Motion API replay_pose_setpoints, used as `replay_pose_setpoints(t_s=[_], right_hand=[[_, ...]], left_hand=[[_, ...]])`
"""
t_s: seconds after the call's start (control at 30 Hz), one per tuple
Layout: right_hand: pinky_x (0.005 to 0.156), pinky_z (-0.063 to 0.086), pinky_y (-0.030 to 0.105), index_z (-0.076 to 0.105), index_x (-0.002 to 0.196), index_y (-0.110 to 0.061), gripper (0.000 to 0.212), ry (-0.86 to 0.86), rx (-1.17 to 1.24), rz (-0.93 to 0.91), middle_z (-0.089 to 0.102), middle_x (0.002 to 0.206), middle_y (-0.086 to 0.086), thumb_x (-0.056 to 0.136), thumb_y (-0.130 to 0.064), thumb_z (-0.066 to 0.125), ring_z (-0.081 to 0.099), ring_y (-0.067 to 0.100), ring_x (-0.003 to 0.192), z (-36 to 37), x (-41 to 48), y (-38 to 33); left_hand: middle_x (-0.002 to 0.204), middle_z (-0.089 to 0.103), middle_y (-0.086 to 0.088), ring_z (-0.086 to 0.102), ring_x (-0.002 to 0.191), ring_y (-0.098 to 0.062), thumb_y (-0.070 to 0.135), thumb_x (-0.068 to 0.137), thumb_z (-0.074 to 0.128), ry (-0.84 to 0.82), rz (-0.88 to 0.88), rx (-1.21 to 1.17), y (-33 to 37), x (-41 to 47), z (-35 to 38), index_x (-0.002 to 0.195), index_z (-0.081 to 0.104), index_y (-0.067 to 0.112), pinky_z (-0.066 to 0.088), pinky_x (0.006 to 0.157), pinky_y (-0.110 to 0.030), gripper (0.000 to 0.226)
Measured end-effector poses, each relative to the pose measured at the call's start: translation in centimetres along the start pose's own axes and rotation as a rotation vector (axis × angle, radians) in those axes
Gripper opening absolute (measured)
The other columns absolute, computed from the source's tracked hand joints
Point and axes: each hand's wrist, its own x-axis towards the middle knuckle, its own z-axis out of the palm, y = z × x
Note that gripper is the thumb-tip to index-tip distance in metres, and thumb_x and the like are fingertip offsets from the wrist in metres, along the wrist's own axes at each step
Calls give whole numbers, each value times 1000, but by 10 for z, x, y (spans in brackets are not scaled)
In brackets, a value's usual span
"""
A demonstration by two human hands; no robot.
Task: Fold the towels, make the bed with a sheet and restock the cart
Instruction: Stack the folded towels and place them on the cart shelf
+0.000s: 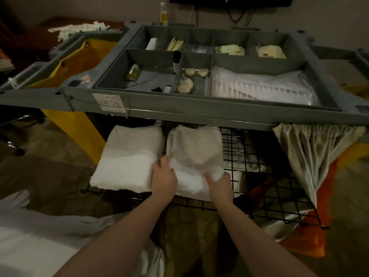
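Head view: waffle towel (194, 156), folded, lying on wire shelf (259, 176) under the top tray (219, 101) of the cart (36, 98), far end tucked beneath the tray rim. Touching a plain towel (127, 156), also folded, on its left; bare wire to its right.

Grip: left hand (163, 176) at near-left corner, fingers curled into the seam between the two towels. Then right hand (219, 184) at near-right corner, thumb pressed on top, fingers going down over the side edge, tips hidden. Both holding the same waffle towel, neither loose. Near edge directly under both hands, bulk reaching away from the wrists toward the cart.

Handling, as a guess: soft, light, floppy. No stiffness, so likely to sag or unfold if lifted by one corner. Weave rough enough to hold, not slippery. Nothing fragile. Best hold: both sides near the front, fingers under the bottom layer, thumbs clamping the stack. Worth watching for loops catching on the wire grid when sliding; lift-and-set safer than drag.
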Motion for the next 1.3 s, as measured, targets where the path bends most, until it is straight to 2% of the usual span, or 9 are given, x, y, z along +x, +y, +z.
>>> replay_pose_setpoints(t_s=[0.1, 0.2, 0.4, 0.57, 0.73, 1.03, 1.1, 1.17, 1.3], right_hand=[[106, 34, 46, 28, 145, -15, 67, 157, -426, -256, 32, 147, 9, 90, -40, 57, 33, 29, 133, -1, -10, 4], [114, 19, 46, 21, 149, -27, 57, 56, -652, -423, 16, 158, 0, 97, -39, 42, 16, 23, 143, 2, -21, 11], [114, 14, 42, 40, 141, -23, 44, 77, -612, -565, 28, 153, 2, 98, -33, 41, 20, 23, 142, 14, -53, -2], [92, 41, 43, 66, 99, -19, 34, -14, -436, -887, 66, 99, -1, 93, -29, 34, 59, 21, 95, 78, -124, -22], [88, 38, 32, 69, 95, -21, 23, -240, -485, -1071, 68, 81, -5, 92, -23, 46, 61, 16, 78, 175, -217, -23], [72, 52, 38, 68, 100, -15, 17, -645, -724, -1292, 59, 59, -3, 88, -14, 57, 53, 18, 53, 382, -369, 50], [74, 52, 39, 62, 115, -12, 25, -721, -713, -1236, 58, 65, -3, 91, -16, 55, 52, 17, 57, 425, -388, 74], [84, 48, 41, 53, 128, -13, 35, -770, -752, -1154, 67, 96, 6, 95, -24, 52, 61, 24, 83, 464, -396, 94], [98, 36, 41, 31, 144, -15, 53, -690, -975, -1020, 40, 142, 13, 98, -38, 42, 41, 32, 124, 523, -385, 110]], left_hand=[[144, 31, -12, 34, 128, -27, 23, 93, 50, 31, 289, 164, 6, -16, 10, 144, 28, 17, 28, 107, -35, 56], [155, 17, -3, 13, 143, -21, 34, 99, 36, -129, 442, 306, -5, -27, 24, 149, 18, 19, 12, 117, -41, 56], [151, 31, -7, 32, 136, -20, 41, 96, 6, -146, 546, 263, -39, -30, 5, 147, 29, 12, 25, 109, -32, 62], [133, 51, -3, 50, 119, -19, 32, 100, 38, 43, 324, -58, -101, -84, -74, 139, 43, 13, 36, 97, -21, 44], [110, 65, -6, 63, 98, -23, 29, 95, 37, 241, -5, -42, -244, -144, -146, 115, 63, 12, 43, 85, -23, 38], [118, 60, -6, 59, 101, -24, 19, 96, 46, 320, -630, -116, -502, -275, -185, 123, 57, 14, 44, 85, -33, 29], [122, 55, -8, 57, 106, -26, 22, 97, 46, 275, -731, -134, -552, -288, -176, 128, 51, 14, 44, 88, -35, 33], [127, 50, -12, 55, 111, -28, 27, 98, 45, 186, -801, -151, -591, -294, -166, 134, 44, 13, 43, 90, -37, 39], [133, 47, -13, 52, 116, -28, 35, 97, 46, 129, -844, -297, -644, -284, -141, 141, 33, 14, 40, 95, -37, 51]])
